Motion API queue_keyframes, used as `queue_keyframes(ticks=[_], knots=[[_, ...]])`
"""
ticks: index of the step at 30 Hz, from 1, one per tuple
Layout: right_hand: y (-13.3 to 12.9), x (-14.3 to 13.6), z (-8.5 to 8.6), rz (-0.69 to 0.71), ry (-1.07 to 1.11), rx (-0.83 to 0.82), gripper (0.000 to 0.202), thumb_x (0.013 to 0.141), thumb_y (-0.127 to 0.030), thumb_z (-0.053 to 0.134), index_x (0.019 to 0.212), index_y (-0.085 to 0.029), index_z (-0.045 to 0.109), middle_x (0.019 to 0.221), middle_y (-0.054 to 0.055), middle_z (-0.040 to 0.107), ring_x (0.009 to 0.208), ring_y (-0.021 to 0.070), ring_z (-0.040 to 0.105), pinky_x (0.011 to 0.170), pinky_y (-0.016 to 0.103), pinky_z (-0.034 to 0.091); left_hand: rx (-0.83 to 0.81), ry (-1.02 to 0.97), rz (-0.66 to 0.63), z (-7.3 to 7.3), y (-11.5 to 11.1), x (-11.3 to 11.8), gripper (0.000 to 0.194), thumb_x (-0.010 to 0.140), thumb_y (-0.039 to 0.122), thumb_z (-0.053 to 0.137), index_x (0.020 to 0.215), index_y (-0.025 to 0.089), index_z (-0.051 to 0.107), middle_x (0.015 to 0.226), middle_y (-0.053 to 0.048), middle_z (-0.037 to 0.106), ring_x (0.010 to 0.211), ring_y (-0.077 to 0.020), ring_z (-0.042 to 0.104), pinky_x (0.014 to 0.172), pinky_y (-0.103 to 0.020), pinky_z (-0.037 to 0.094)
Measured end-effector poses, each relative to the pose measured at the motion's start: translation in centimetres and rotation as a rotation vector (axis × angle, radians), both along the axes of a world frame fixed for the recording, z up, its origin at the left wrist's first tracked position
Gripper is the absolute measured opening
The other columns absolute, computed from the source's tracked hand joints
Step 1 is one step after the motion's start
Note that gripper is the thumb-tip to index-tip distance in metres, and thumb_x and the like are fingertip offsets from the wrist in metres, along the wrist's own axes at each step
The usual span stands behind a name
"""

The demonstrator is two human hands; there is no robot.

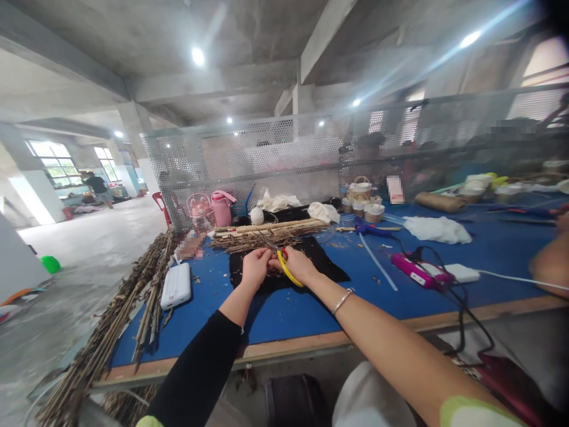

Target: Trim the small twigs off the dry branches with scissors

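Above a black cloth (326, 264) on the blue table, my right hand (300, 264) is closed around scissors with a yellow handle (288, 271). Their metal blades point away and to the left, over the edge of a pile of thin dry twigs (249, 239). Close beside it, my left hand (256, 267) has its fingers pinched together near the scissors. What those fingers hold is too small and partly hidden to make out. Longer pale sticks (278, 226) lie across the back of the twig pile.
Bundled dry stalks (120, 308) hang over the table's left edge beside a white power bank (176, 286). A pink bottle (221, 209) stands at the back. Rightward are a blue glue gun (372, 229), a purple power strip (420, 271), cables and another person's arm (551, 261).
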State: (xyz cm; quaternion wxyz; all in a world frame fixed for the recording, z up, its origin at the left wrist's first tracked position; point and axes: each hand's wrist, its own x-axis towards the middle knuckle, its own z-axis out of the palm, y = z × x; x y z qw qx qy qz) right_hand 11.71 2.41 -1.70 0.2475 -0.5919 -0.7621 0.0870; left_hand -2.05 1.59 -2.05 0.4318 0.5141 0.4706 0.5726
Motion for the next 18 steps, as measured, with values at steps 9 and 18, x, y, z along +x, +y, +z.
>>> queue_keyframes(ticks=[9,18], knots=[[-0.2,0.1,0.0,0.03,0.012,0.068,0.055,0.068,-0.068,0.051,0.093,-0.019,0.046,0.092,0.01,0.062,0.085,0.0242,0.06,0.061,0.026,0.036,0.001,-0.059,-0.077,-0.8,0.6,0.1,0.024,0.069,0.034,0.061,0.079,0.012,0.067,0.071,-0.006,0.066,0.054,-0.0109,0.055,0.053,-0.023,0.046],[0.0,-0.1,0.1,-0.032,-0.016,0.028,0.054,0.066,-0.068,0.053,0.089,-0.019,0.049,0.087,0.009,0.064,0.082,0.0247,0.061,0.061,0.026,0.037,0.038,-0.023,-0.029,-0.4,0.5,0.0,0.026,0.07,0.033,0.06,0.085,0.012,0.066,0.072,-0.006,0.067,0.053,-0.0102,0.055,0.05,-0.021,0.044]])
